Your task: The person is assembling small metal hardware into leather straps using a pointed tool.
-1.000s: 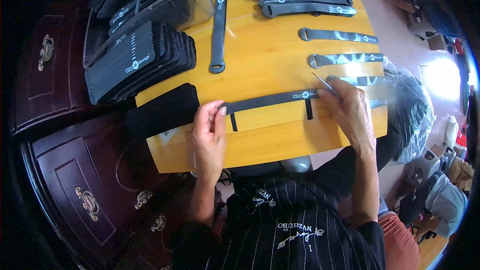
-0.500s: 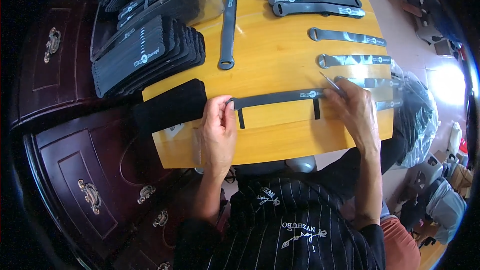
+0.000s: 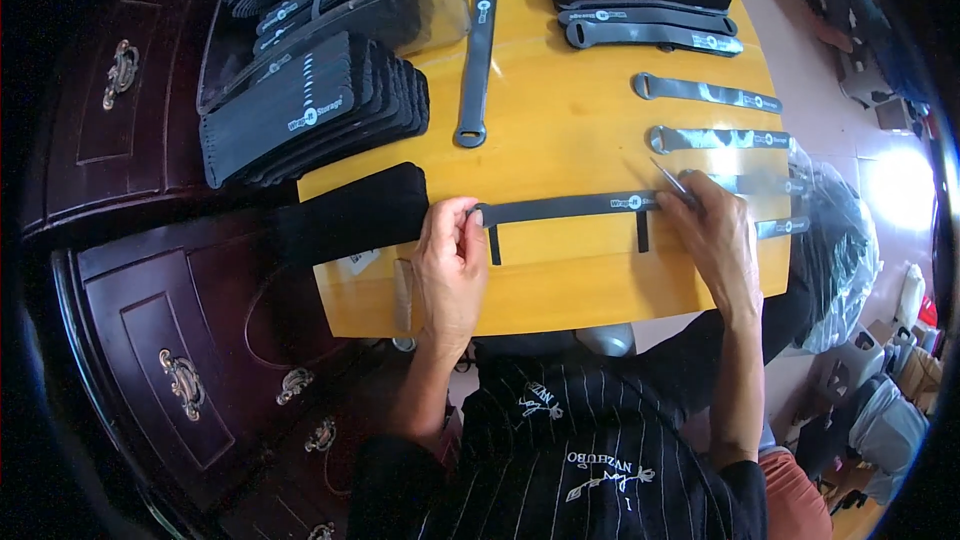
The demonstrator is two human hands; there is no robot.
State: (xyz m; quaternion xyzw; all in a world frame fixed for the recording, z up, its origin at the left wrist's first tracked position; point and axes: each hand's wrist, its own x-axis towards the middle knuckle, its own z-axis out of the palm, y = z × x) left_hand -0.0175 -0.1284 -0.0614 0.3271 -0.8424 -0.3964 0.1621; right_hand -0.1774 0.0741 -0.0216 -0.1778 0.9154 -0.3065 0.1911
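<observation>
Barely anything shifted: left hand (image 3: 452, 265) still pinches the black strap (image 3: 565, 208) end on the yellow surface (image 3: 560, 135), right hand (image 3: 712, 232) grips tweezers (image 3: 672, 180) over it. A slip could skew the strap.

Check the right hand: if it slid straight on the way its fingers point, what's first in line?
The right hand points up and away across the yellow table. First in that line is likely the grey strap with a loop end, just past the thin tool it holds; depth is unclear.
</observation>
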